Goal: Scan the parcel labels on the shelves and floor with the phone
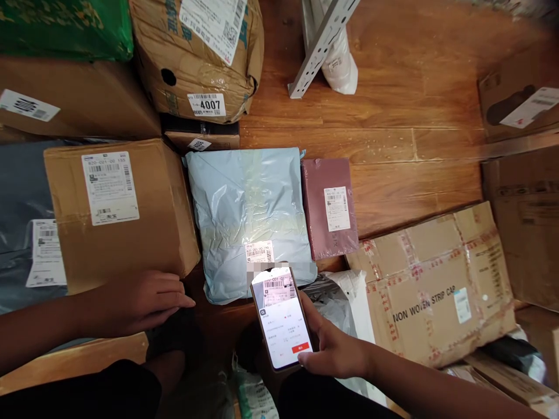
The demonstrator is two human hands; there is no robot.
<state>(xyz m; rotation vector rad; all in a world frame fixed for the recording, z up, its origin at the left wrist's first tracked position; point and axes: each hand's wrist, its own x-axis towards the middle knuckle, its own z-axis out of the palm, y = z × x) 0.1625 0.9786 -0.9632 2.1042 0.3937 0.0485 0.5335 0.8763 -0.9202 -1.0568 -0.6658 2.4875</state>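
My right hand (334, 343) is wrapped round a smartphone (283, 326), its thumb by a red button low on the lit screen. The phone hovers over the near edge of a light-blue plastic-wrapped parcel (248, 192), and its screen shows a shipping label. Just beyond the phone lies the parcel's white label (258, 254). My left hand (151, 299), fingers stretched out together, rests against the near side of a brown carton (122, 244) with a white label. To the right of the blue parcel is a maroon box (325, 174) with its own label.
Behind stand a taped brown parcel (152, 87) marked 4007 and a green package (65, 29). A metal shelf leg (323, 49) meets the wooden floor (393, 105). At right lies a large carton (437, 279). A dark grey parcel (21, 192) lies at far left.
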